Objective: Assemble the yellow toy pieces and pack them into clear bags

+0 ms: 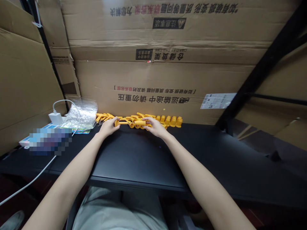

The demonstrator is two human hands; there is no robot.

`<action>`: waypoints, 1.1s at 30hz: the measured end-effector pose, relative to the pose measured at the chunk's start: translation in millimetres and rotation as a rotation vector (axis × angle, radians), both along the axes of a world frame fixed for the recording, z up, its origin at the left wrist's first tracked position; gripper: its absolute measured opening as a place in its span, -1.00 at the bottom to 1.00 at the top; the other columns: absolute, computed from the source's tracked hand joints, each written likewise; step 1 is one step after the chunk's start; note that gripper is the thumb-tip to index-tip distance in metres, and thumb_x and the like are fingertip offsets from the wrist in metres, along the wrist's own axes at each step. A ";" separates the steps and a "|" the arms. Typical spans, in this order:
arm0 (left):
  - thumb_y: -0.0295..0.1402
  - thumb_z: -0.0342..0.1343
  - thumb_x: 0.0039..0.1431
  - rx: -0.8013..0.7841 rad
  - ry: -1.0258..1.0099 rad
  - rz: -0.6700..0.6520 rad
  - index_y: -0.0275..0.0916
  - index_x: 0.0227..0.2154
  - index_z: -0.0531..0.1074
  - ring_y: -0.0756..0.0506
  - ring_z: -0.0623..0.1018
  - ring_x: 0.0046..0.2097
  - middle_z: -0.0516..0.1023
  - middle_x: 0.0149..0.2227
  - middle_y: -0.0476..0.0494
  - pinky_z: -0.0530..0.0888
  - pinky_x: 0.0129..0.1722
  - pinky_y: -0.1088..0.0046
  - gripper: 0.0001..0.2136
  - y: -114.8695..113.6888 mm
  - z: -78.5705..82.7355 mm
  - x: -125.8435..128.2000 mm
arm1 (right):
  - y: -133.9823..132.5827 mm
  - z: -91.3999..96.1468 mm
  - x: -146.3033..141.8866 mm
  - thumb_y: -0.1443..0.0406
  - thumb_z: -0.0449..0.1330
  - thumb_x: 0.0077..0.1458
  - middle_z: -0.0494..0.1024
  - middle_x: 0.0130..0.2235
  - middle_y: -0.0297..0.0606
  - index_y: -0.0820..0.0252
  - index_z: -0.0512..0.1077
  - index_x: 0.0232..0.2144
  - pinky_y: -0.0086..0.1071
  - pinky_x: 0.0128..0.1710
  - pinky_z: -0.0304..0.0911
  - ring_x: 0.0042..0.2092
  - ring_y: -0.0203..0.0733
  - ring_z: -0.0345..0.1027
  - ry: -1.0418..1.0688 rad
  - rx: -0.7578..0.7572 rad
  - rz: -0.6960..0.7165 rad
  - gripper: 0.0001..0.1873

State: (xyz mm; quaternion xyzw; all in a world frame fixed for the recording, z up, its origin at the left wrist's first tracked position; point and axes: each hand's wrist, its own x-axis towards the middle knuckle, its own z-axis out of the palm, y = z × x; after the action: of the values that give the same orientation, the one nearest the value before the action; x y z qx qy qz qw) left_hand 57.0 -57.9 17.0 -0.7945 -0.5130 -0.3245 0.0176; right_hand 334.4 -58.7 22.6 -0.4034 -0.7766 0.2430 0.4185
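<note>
My left hand (110, 126) is closed, pinching a small yellow plastic piece (116, 122) between thumb and fingers. To its right, my right hand (155, 127) has its thumb and fingers closed around the end of a ribbed yellow plastic part (139, 122). Both hands are just above the far side of the black table, in front of a row of yellow parts. Forked yellow pieces (102, 117) lie beyond my left hand, with small dark metal bits beside them. Several flared yellow pieces (178, 121) stand upright to the right of my right hand.
Cardboard walls (153, 73) close off the back and sides of the black table (134, 159). At left are bubble wrap (81, 113), a white charger (55, 118) with a cable and a power strip, and a pixelated object (50, 142). A black frame post (254, 67) rises at right.
</note>
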 end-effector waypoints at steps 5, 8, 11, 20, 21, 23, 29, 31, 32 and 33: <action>-0.36 0.08 0.06 0.058 -0.020 -0.052 -0.19 -0.16 0.41 -0.07 0.52 -0.29 0.56 -0.29 -0.08 0.40 -0.25 0.45 -0.75 -5.9 6.0 10.7 | -10.2 4.2 -12.5 0.26 0.24 -0.01 0.51 -0.03 -0.17 0.09 0.42 -0.08 -0.02 0.03 0.27 -0.10 -0.08 0.46 0.036 -0.034 0.117 -0.62; -0.37 0.07 0.06 0.098 -0.043 -0.047 -0.19 -0.15 0.41 -0.06 0.53 -0.25 0.57 -0.19 -0.10 0.40 -0.18 0.44 -0.74 -8.1 8.0 13.9 | -15.0 7.7 -16.4 0.09 0.20 0.05 0.59 -0.31 -0.21 0.10 0.46 -0.20 -0.02 -0.07 0.32 -0.27 -0.08 0.48 0.070 -0.112 0.142 -0.69; -0.37 0.09 0.04 0.096 -0.025 -0.062 -0.20 -0.17 0.42 -0.07 0.54 -0.24 0.57 -0.21 -0.12 0.41 -0.18 0.44 -0.75 -10.1 8.4 15.9 | -16.8 10.1 -18.3 -0.08 0.11 0.06 0.52 -0.52 -0.25 0.13 0.42 -0.48 -0.12 -0.24 0.38 -0.46 -0.16 0.43 0.141 -0.220 0.122 -0.58; -0.34 0.10 0.01 0.052 -0.019 -0.035 -0.19 -0.21 0.44 -0.05 0.51 -0.37 0.53 -0.42 -0.03 0.35 -0.35 0.49 -0.76 -12.4 9.3 16.8 | -19.0 10.4 -21.5 -0.15 0.10 0.02 0.46 -0.56 -0.28 0.15 0.32 -0.60 -0.29 -0.49 0.41 -0.62 -0.33 0.30 0.274 -0.565 0.129 -0.48; -0.34 0.10 0.01 0.048 -0.017 -0.028 -0.18 -0.21 0.44 -0.05 0.50 -0.38 0.52 -0.44 -0.02 0.34 -0.37 0.50 -0.76 -12.3 9.5 16.7 | -19.7 11.4 -20.7 -0.14 0.12 0.02 0.46 -0.56 -0.27 0.16 0.34 -0.59 -0.30 -0.49 0.40 -0.61 -0.33 0.31 0.260 -0.564 0.142 -0.50; -0.33 0.10 0.01 0.045 -0.016 -0.025 -0.18 -0.22 0.44 -0.04 0.49 -0.40 0.51 -0.47 -0.01 0.32 -0.39 0.50 -0.77 -12.7 10.1 17.1 | -21.6 14.2 -19.2 -0.11 0.16 0.00 0.45 -0.58 -0.28 0.17 0.35 -0.60 -0.32 -0.49 0.40 -0.60 -0.32 0.32 0.226 -0.531 0.159 -0.52; -0.33 0.11 0.02 0.089 -0.024 -0.034 -0.21 -0.24 0.43 -0.03 0.48 -0.42 0.51 -0.45 -0.02 0.32 -0.39 0.50 -0.79 -18.0 13.0 22.2 | -26.5 20.9 -21.6 -0.17 0.08 0.02 0.15 -0.85 -0.44 0.12 0.31 -0.77 -0.30 -0.58 0.41 -0.79 -0.43 -0.05 0.232 -0.445 0.121 -0.40; -0.33 0.11 0.02 0.109 -0.026 -0.022 -0.21 -0.23 0.43 -0.04 0.49 -0.41 0.53 -0.43 -0.03 0.32 -0.38 0.50 -0.78 -19.4 13.7 23.8 | -25.5 19.7 -23.1 -0.19 0.04 0.03 0.13 -0.87 -0.46 0.12 0.37 -0.72 -0.35 -0.69 0.34 -0.81 -0.43 -0.12 0.250 -0.467 0.116 -0.40; -0.33 0.11 0.02 0.114 -0.025 -0.017 -0.21 -0.23 0.43 -0.04 0.49 -0.40 0.54 -0.42 -0.04 0.33 -0.37 0.49 -0.78 -19.8 13.9 24.3 | -24.5 18.7 -23.4 -0.20 0.02 0.03 0.13 -0.87 -0.45 0.12 0.39 -0.70 -0.39 -0.74 0.29 -0.82 -0.43 -0.13 0.254 -0.475 0.112 -0.39; -0.33 0.11 0.02 0.116 -0.022 -0.015 -0.21 -0.23 0.44 -0.04 0.50 -0.40 0.54 -0.42 -0.05 0.33 -0.36 0.49 -0.78 -20.1 14.1 24.8 | -23.5 17.6 -23.5 -0.21 -0.01 0.04 0.14 -0.87 -0.44 0.13 0.40 -0.69 -0.42 -0.78 0.23 -0.83 -0.43 -0.11 0.252 -0.483 0.101 -0.37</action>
State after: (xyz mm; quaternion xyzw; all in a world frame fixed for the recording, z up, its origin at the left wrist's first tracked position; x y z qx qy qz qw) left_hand 81.8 -78.0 31.1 -0.7924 -0.4876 -0.3622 0.0555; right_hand 310.9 -82.2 40.2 -0.4190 -0.6571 0.4899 0.3908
